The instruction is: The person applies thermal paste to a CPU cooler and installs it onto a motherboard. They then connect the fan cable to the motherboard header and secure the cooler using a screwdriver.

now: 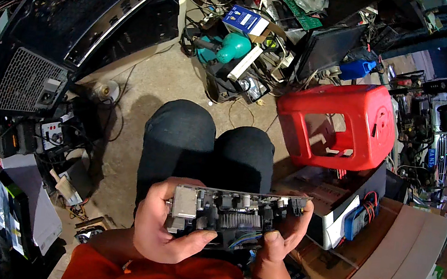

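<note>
Above my lap, a circuit board (237, 222) is held between my two hands, its component side turned up toward me. It carries a finned silver heat sink, a square metal block at its left end and several thin coloured wires near its lower right. My left hand (164, 229) grips the left end, thumb lying across the near edge and fingers behind. Around the right end, my right hand (283, 238) is closed, with its thumb on the near corner. The board's underside and most of my fingertips are hidden.
A black computer case (30, 82) stands at the left. Ahead on the floor lie a teal rounded tool (234, 47), a blue box (244, 20) and tangled cables. A red plastic stool (372, 127) lies tipped at the right, with cardboard boxes (405, 259) nearer me.
</note>
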